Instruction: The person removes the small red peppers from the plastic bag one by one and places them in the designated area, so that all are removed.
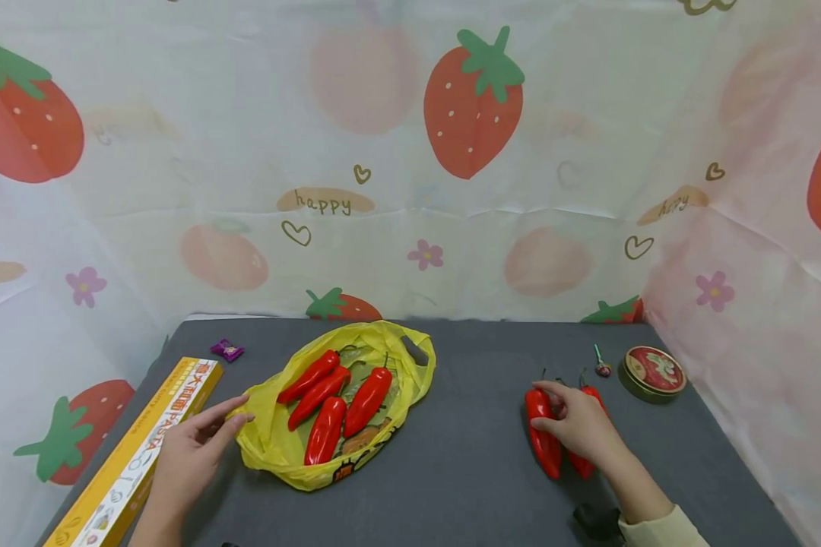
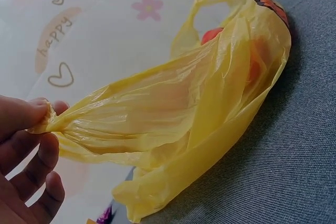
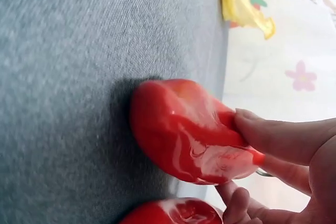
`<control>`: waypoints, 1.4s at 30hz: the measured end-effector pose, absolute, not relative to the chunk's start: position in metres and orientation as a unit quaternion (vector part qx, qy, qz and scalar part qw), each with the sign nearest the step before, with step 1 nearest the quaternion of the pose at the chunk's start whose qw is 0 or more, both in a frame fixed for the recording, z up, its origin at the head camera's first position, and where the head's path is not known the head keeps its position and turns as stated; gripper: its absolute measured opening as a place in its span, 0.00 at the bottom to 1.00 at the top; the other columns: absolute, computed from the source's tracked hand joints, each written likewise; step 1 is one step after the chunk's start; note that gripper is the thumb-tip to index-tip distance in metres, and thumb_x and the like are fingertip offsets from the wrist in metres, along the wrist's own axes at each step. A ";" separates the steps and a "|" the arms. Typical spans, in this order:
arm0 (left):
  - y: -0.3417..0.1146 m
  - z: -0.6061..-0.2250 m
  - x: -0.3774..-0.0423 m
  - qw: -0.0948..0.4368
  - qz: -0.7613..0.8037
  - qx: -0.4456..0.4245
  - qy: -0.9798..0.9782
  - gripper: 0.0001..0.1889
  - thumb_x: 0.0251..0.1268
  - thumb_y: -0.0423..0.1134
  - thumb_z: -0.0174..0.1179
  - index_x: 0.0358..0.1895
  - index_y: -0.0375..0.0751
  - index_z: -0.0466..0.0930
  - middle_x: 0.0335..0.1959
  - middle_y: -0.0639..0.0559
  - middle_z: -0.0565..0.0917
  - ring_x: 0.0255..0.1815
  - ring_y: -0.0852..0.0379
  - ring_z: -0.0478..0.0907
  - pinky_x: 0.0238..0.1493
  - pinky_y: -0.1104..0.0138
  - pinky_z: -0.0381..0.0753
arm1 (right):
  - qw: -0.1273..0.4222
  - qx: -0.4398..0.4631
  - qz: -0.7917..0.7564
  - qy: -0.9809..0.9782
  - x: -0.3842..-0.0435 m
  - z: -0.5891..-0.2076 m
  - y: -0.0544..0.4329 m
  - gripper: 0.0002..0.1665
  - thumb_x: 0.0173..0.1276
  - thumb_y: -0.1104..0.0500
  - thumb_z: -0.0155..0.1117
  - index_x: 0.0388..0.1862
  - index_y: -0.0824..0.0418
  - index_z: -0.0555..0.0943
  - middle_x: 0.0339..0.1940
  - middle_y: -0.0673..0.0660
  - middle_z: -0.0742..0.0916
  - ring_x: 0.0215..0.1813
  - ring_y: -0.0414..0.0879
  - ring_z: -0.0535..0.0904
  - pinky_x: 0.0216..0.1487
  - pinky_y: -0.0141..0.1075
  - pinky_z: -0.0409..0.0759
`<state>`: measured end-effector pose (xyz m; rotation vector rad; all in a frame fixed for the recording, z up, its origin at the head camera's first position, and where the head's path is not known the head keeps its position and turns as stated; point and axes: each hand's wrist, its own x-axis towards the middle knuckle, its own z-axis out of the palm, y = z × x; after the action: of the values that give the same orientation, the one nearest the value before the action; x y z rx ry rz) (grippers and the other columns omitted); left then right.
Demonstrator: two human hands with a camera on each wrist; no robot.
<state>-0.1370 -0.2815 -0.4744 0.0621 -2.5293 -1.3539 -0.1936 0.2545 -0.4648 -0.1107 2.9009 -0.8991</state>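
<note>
My left hand [image 1: 190,456] pinches the rim of a yellow plastic bag [image 1: 263,448], pulling a fold of it taut in the left wrist view. Several red peppers [image 1: 366,403] lie inside the open bag, beside a brown item [image 1: 360,441] near its front rim. Over to the right, my right hand [image 1: 581,425] grips a red pepper [image 1: 542,444] between thumb and fingers, stem end up toward the palm in the right wrist view. Another red pepper [image 1: 580,465] lies close beside it, partly hidden by the hand.
A long yellow and white pasta box [image 1: 144,456] lies along the left edge. Behind it is a purple wrapped candy [image 1: 227,350]. At the right stand a round tin [image 1: 652,374] and a small lollipop [image 1: 602,369]. A strawberry-print curtain [image 1: 410,258] encloses the grey table [image 1: 465,486].
</note>
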 end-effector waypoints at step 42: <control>-0.282 -0.472 -0.136 0.137 -0.483 0.015 -0.865 0.19 0.75 0.44 0.60 0.61 0.39 0.83 0.43 0.45 0.91 0.39 0.65 0.84 0.35 0.71 0.81 | 0.015 -0.106 -0.367 0.924 -0.206 -0.429 0.224 0.30 0.66 0.51 0.73 0.66 0.57 0.79 0.54 0.62 0.87 0.45 0.50 0.87 0.41 0.42 0.85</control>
<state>-0.1364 -0.2823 -0.4720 0.0445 -2.5037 -1.3966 -0.2056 0.2236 -0.4287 -0.3290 2.8766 -1.1416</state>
